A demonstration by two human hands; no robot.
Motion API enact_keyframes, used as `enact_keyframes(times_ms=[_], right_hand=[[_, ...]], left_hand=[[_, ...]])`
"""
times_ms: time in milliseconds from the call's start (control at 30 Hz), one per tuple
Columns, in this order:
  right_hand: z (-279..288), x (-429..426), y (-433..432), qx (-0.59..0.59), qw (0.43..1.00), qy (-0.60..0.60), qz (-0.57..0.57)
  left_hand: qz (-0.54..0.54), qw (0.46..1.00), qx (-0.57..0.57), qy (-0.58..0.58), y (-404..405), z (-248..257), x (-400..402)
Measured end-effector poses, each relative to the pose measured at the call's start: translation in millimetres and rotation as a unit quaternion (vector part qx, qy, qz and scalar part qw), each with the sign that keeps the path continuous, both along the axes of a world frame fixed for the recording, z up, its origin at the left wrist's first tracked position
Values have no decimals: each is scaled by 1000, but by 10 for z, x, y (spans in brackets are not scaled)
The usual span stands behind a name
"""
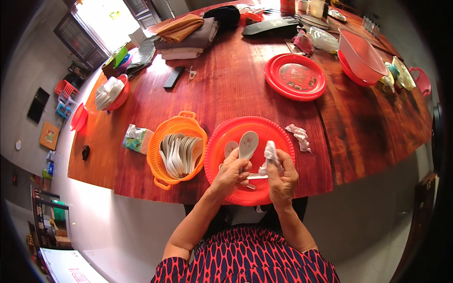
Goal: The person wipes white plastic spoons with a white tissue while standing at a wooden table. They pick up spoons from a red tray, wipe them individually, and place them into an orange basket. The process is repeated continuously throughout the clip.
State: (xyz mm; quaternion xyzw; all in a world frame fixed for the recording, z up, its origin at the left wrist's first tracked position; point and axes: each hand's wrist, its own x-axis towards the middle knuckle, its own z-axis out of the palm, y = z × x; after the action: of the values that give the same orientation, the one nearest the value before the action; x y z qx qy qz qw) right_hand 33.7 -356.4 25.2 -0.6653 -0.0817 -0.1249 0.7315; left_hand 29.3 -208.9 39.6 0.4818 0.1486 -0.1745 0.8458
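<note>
My left hand grips a white soup spoon with a floral print on its bowl, which points away from me. Just to the right, my right hand pinches a crumpled white tissue. Both hands are above a red plastic basket tray at the table's near edge. Another floral spoon and parts of further spoons lie in that tray, partly hidden by my hands. To its left, an orange plastic colander holds many white soup spoons in a packed row.
A used tissue lies right of the tray, a tissue pack left of the colander. Farther back are round red trays, a black phone-like object, folded cloths, a pink basin and a red basket of white dishes.
</note>
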Motion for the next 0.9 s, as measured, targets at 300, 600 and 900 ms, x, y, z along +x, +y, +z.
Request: enact_keyframes(times_ms=[300, 600, 900], right_hand=[[245, 206, 277, -394, 879, -249, -105], [256, 75, 344, -401, 886, -230, 36], [111, 78, 117, -188, 959, -110, 180]], left_hand=[[92, 988, -118, 24, -192, -20, -286], [165, 975, -128, -71, -169, -163, -225], [85, 950, -295, -53, 40, -435, -198]])
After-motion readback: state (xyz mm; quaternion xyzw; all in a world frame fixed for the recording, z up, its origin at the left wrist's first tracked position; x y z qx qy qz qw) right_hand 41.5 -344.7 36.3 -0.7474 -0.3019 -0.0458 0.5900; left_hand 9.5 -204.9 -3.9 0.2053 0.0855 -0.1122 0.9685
